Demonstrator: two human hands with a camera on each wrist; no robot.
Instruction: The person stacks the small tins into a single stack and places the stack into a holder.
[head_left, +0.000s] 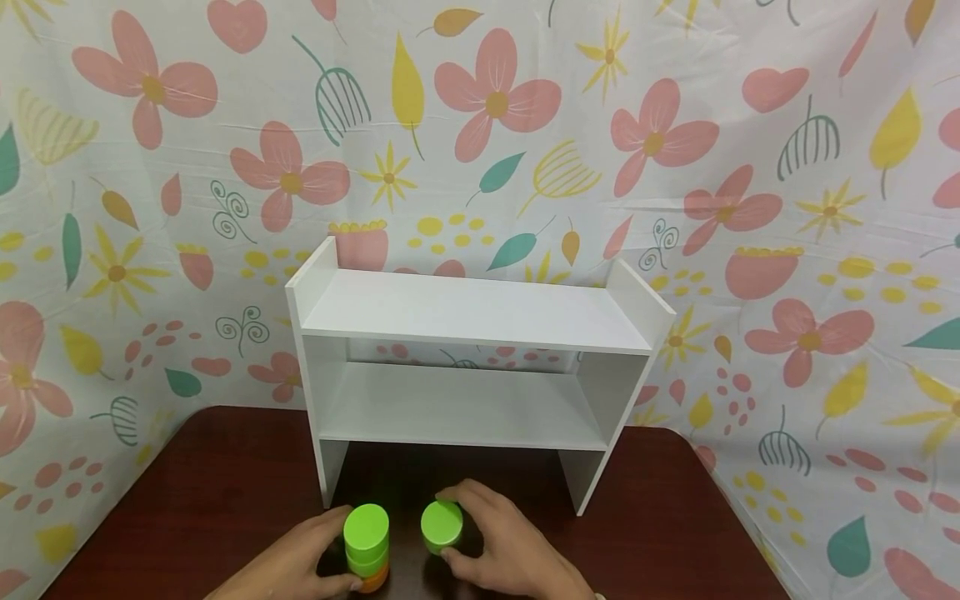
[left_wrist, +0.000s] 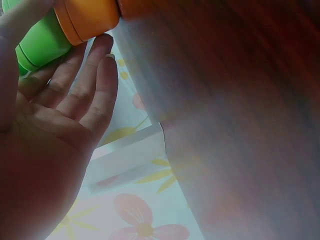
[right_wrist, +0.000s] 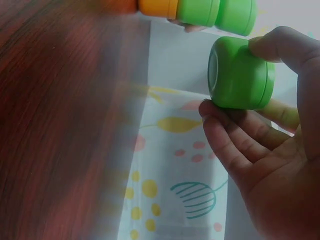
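My left hand (head_left: 296, 554) curls its thumb and fingers round a stack of small round lidded jars on the table. An orange jar (left_wrist: 90, 17) forms the base, standing on the wood, with two green jars (right_wrist: 217, 12) above it. In the head view the top green lid (head_left: 367, 527) hides much of what lies below. To the right of the stack, my right hand (head_left: 517, 546) pinches a separate green jar (right_wrist: 240, 74) between thumb and fingers. The right wrist view shows this jar's bottom raised off the tabletop, its lid toward the palm.
A white two-tier shelf (head_left: 465, 404) stands on the dark red-brown table (head_left: 217, 483), just beyond both hands. Its side panels reach down to the tabletop. Behind it hangs a flower-patterned cloth (head_left: 480, 192), which also runs along the table's sides.
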